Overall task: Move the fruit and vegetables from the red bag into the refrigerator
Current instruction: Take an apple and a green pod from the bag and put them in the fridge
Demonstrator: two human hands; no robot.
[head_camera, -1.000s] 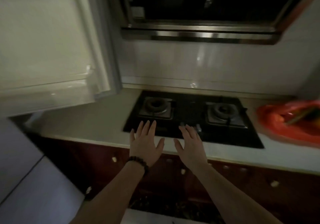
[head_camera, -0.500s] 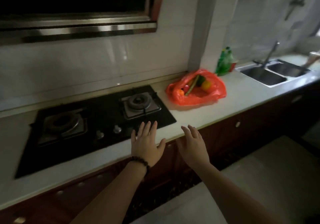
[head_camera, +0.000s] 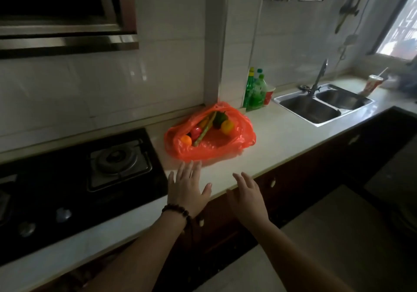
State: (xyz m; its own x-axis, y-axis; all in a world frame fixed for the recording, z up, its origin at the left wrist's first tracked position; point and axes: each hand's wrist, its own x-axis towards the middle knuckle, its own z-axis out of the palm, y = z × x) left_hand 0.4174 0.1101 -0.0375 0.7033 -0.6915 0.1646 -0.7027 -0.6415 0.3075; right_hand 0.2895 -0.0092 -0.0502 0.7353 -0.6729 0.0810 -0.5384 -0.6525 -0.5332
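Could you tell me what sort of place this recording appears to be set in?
Most likely a home kitchen: a gas hob is set into the countertop, a double steel sink sits further along, and a range hood hangs above.

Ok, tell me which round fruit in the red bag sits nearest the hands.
The orange at the bag's stove-side end, beside the red fruit. The yellow fruit lies further back.

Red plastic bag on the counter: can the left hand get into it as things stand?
Probably yes. The open left hand hovers just short of the red plastic bag, nothing lies between them, and the bag's mouth gapes upward.
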